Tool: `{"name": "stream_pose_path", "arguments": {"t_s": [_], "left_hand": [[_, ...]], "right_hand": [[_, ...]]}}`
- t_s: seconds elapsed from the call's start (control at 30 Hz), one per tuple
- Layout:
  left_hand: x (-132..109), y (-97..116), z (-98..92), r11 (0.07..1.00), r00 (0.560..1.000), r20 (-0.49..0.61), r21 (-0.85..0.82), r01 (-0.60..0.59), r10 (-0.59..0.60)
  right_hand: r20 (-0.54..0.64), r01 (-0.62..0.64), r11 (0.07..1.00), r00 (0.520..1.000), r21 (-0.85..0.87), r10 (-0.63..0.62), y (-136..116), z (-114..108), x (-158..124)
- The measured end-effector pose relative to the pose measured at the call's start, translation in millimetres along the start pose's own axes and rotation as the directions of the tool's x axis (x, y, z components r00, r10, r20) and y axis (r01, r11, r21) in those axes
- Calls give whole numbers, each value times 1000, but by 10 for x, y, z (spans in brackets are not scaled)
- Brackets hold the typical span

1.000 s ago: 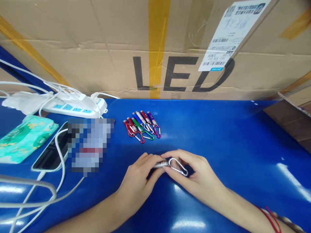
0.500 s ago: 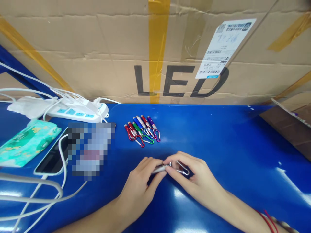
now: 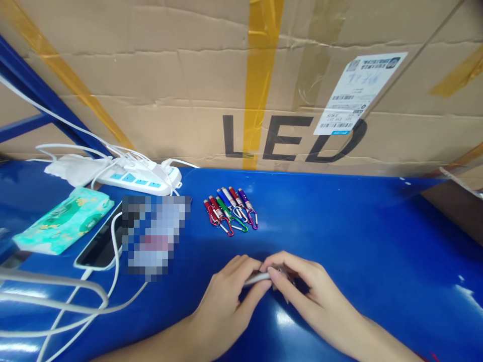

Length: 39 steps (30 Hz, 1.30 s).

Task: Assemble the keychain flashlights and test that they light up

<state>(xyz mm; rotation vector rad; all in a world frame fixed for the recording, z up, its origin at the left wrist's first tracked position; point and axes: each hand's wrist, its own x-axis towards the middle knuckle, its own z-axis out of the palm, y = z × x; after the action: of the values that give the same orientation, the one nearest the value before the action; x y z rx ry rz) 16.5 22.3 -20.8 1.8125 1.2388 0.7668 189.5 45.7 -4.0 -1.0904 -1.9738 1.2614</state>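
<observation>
A silver keychain flashlight [image 3: 257, 277] is held between both hands, low over the blue table. My left hand [image 3: 228, 291] pinches its barrel with thumb and fingers. My right hand [image 3: 313, 286] closes round the clip end, thumb and fingertips meeting my left fingertips. The clip is mostly hidden behind the right fingers. Beyond the hands lies a slanted group of small keychain flashlights, each with a carabiner clip. Among them are a red one [image 3: 212, 211], a green one [image 3: 226, 207] and a purple one [image 3: 246, 201].
On the left lie a tissue pack [image 3: 64, 221], a black-screened phone [image 3: 100, 246] on a white cable, and a pixelated flat object [image 3: 156, 236]. Behind them sits a white power strip [image 3: 139, 182] with plugged cords. A large cardboard box [image 3: 181, 90] marked LED stands along the back.
The view has shifted, so everything appears lower and further right. The flashlight's clip, plain to see before, is now mostly covered by my right fingers. Both hands keep their grip.
</observation>
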Motion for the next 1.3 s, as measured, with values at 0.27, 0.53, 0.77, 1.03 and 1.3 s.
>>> {"name": "stream_pose_path", "arguments": {"t_s": [0.27, 0.53, 0.77, 1.03, 1.3], "left_hand": [[-2, 105, -43, 982, 994, 27, -153, 109, -106], [26, 147, -87, 923, 967, 29, -293, 251, -254], [2, 139, -80, 915, 966, 46, -310, 257, -256], [25, 149, -73, 905, 968, 71, -345, 249, -239], [27, 140, -73, 875, 966, 77, -410, 256, -247]], "right_hand": [[-15, -51, 993, 999, 103, 52, 10, -15, -22], [-208, -78, 971, 970, 225, 126, 39, -34, -13], [-183, -95, 971, 974, 219, 137, 68, -33, -12], [-104, -117, 981, 986, 153, 133, 72, -34, -14], [-24, -53, 998, 998, 27, 54, 10, -19, 14]]}}
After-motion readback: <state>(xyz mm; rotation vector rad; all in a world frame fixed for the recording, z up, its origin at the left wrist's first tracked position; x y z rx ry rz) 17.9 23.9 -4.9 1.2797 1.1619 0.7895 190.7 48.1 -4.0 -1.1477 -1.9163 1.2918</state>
